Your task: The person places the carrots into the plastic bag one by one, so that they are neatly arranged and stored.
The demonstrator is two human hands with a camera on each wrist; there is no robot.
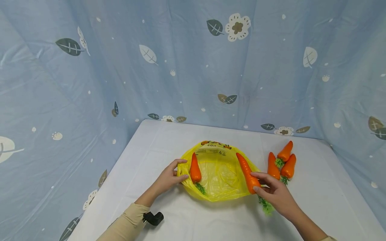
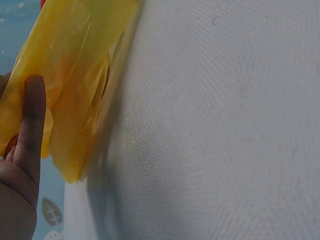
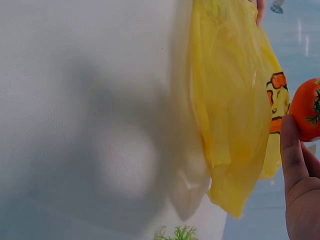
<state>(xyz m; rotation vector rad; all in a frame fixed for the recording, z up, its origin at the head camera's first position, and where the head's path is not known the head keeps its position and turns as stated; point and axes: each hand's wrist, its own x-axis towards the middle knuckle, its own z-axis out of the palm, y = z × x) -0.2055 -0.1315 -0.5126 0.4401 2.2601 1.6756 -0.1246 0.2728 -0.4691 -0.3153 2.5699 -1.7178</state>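
A yellow plastic bag lies with its mouth spread wide on the white table. My left hand pinches its left rim, thumb on the outside in the left wrist view. Inside, along the left wall, rests one orange carrot with green leaves. Over the bag's right rim, my right hand holds a second carrot by its thick end, tip pointing away and leaves hanging below the fingers. The right wrist view shows that carrot's leafy end beside the bag's outer side.
Three more carrots lie grouped on the table to the right of the bag. A black strap mount sits at the left wrist. A blue patterned curtain hangs behind and at both sides.
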